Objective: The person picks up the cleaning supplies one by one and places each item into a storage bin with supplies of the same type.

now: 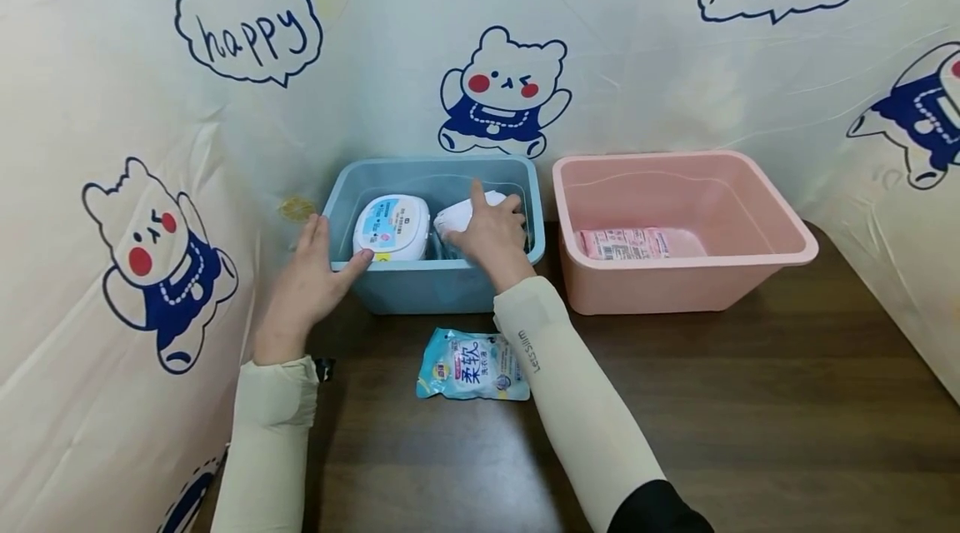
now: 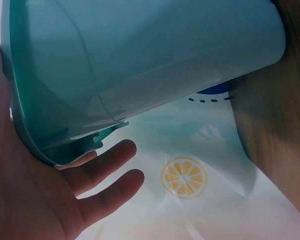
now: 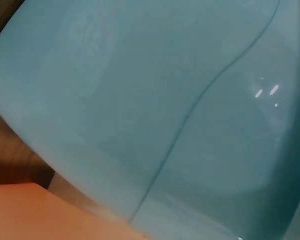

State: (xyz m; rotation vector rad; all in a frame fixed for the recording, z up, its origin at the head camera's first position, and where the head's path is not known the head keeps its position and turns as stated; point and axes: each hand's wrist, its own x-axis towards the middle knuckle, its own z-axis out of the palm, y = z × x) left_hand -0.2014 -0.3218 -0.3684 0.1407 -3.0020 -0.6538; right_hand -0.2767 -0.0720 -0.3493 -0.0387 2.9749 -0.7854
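Observation:
In the head view, a blue plastic bin [image 1: 420,287] stands on the table. My left hand [image 1: 309,291] holds its front left corner, thumb over the front rim, fingers along the left side. The left wrist view shows the palm against the rim [image 2: 27,137] and two fingers apart from the wall. Inside the bin, a white lidded tub [image 1: 392,226] with a blue label sits at left. My right hand [image 1: 493,237] reaches in from above and grips a rounded white item [image 1: 453,219], mostly hidden by the hand. The bin's wall [image 3: 140,110] fills the right wrist view.
A pink bin [image 1: 675,287] stands right of the blue one, with a pink packet [image 1: 625,243] inside. On the wooden table [image 1: 750,416], a light blue pouch [image 1: 472,365] lies before the blue bin, partly under the right sleeve. A printed cloth [image 1: 630,67] hangs behind.

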